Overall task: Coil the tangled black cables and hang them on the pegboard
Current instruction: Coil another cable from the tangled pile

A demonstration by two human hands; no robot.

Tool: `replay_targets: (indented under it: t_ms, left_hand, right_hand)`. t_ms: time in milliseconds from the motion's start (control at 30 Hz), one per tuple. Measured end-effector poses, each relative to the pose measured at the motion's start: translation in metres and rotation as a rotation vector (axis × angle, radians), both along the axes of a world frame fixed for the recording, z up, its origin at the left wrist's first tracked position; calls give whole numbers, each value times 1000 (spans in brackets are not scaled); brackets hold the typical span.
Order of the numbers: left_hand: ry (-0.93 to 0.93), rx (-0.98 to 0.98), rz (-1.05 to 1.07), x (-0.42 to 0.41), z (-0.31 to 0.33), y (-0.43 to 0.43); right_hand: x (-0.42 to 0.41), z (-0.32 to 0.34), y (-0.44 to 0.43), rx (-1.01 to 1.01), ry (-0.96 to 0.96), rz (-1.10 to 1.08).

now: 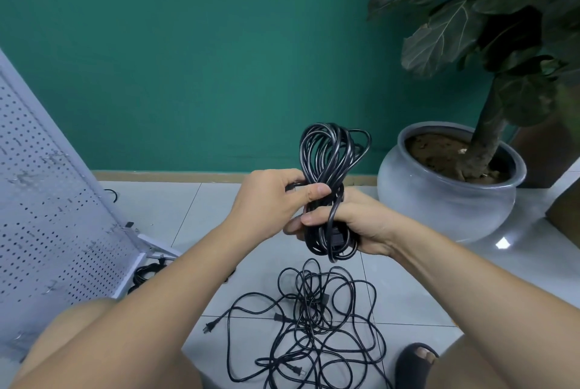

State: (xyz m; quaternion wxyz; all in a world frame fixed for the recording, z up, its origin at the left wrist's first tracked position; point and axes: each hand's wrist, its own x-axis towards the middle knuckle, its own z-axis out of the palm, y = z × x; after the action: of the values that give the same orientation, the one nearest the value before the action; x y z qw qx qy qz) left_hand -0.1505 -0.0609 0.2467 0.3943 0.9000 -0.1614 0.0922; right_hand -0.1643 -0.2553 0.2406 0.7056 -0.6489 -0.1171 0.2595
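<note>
Nearest: bare knees at bottom edge, toes in dark sandal (414, 366) at lower right. Tangled cables (309, 304) loose on tiled floor (408, 294) between knees, plugs showing. Above tangle: coiled cable (324, 178) held upright in air. Left hand (270, 197) grip closed round coil's waist, thumb over strands. Right hand (361, 225) grip closed round coil's lower loops, one strand over finger. Left: pegboard (47, 200) leaning, more black cable (146, 272) at its foot. Far right: grey pot (439, 200) with leafy plant (470, 27). Behind: green wall (188, 59).
</note>
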Motion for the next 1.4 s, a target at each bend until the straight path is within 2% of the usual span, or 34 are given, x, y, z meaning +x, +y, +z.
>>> replay_targets:
  t_ms: [33,167,267,400,500,667,733,833,900,1033,1100,1167,1267,1400]
  left_hand:
    - [8,32,-16,1,0,2]
    - [189,-41,-111,12,-6,14]
    - [42,211,-160,18,-15,17]
    - [29,455,-26,25,-17,16]
    - [9,577,24,19,-15,11]
    - [-91,744,30,-7,-6,-6]
    - [-138,696,24,-20,-3,-15]
    - [-81,336,18,-28,4,-20]
    - [-66,166,-33,-27,6,-18]
    - [-11,37,-201,-27,3,-13]
    - [47,34,-279,-26,1,-7]
    - [29,116,-340,-22,-1,-2]
    - [-78,174,-353,-16,-5,2]
    - [-317,122,-272,-11,-8,1]
  right_hand:
    - [0,-1,0,-3,-14,-24]
    - [3,5,-5,39,-11,-140]
    - [5,11,-10,-63,-83,-156]
    - [4,13,-11,-241,-229,-149]
    - [7,14,-12,-349,-314,-255]
    - [19,7,-14,-358,-247,-421]
    - [25,-2,-8,-528,-317,-438]
    - [24,-7,4,-774,-451,-470]
    - [21,-8,10,-858,-539,-479]
    - [17,-13,15,-924,-586,-421]
    - [19,-13,13,-911,-593,-424]
    - [21,-11,9,-877,-622,-437]
    - [19,-8,8,-872,-639,-385]
    - [12,-7,17,-840,-600,-352]
